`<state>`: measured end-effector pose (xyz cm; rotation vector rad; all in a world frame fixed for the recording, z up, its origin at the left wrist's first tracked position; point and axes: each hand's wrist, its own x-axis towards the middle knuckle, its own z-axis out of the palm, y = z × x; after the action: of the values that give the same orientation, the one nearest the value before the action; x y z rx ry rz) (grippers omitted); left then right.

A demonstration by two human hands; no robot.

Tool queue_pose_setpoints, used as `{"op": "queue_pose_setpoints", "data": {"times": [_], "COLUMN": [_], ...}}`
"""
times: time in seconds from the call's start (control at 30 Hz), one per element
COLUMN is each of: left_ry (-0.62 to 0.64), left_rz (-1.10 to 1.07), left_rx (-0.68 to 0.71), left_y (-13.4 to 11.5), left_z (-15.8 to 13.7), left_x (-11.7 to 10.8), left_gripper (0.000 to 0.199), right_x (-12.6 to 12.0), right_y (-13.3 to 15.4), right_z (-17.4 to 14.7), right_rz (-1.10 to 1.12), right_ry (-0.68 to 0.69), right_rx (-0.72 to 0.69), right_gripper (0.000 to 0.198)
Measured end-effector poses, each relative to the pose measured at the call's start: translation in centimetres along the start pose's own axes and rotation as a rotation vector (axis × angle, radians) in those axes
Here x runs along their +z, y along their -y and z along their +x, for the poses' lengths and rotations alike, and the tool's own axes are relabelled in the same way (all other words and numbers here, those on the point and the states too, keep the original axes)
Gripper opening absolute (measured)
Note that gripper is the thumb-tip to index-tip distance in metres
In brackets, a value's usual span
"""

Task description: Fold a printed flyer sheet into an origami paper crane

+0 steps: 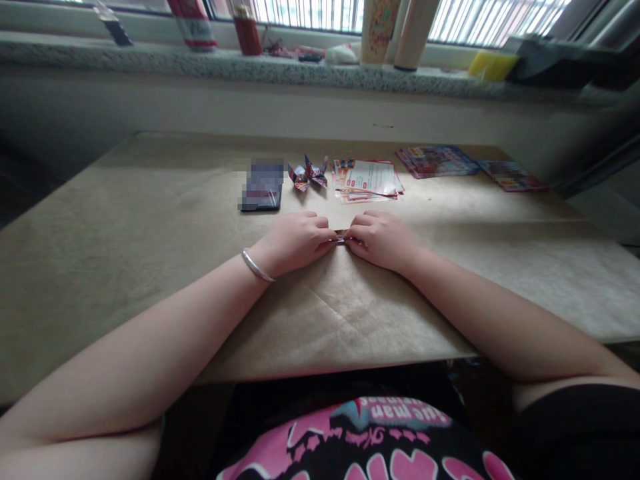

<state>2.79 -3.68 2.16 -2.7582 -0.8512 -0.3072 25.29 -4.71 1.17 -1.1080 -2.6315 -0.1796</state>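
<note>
Both of my hands rest on the table and meet over a small piece of folded printed paper (341,237). My left hand (304,239) is closed, its fingertips pinching the paper's left end. On the other end, the fingers of my right hand (377,239) are closed in the same way. Most of the paper is hidden under the fingers. Just beyond my hands stand two folded paper figures (307,175) with pointed tips. To their right lies a stack of printed sheets (370,179).
A dark phone (263,185) lies left of the figures. Colourful cards (437,161) are at the back right, with another small pile (511,176) beside them. The beige table (125,267) reaches the wall. Bottles and a yellow object (494,65) stand on the stone windowsill (280,70).
</note>
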Motion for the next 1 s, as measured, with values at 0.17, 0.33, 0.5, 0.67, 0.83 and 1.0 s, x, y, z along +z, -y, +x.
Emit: {"op": "queue_pose_setpoints", "data": {"times": [0.17,0.33,0.5,0.67,0.83,1.0], "left_ry": [-0.029,-0.003,0.005,-0.002,-0.022,-0.043], "left_rz": [-0.043,-0.069,-0.083,-0.142,-0.172,-0.195], "left_rx": [-0.101,-0.111,-0.224,-0.253,-0.289,-0.319], "left_y": [-0.3,-0.4,-0.9,-0.9,-0.7,-0.7], "left_z": [0.3,0.5,1.0,1.3,1.6,1.7], "left_x": [0.3,0.6,0.7,1.1,1.8,2.1], "left_gripper": [0.027,0.026,0.031,0.028,0.027,0.027], "right_x": [0.3,0.4,0.5,0.9,1.6,2.0], "right_y": [-0.1,0.2,0.6,0.5,0.0,-0.4], "right_z": [0.1,0.4,0.8,1.0,1.2,1.4], "right_rz": [0.005,-0.024,-0.021,0.075,0.231,0.308], "right_ry": [-0.014,0.017,0.046,0.003,-0.048,-0.061], "right_rx": [0.021,0.059,0.141,0.206,0.286,0.307], "right_gripper": [0.026,0.03,0.032,0.026,0.016,0.014]}}
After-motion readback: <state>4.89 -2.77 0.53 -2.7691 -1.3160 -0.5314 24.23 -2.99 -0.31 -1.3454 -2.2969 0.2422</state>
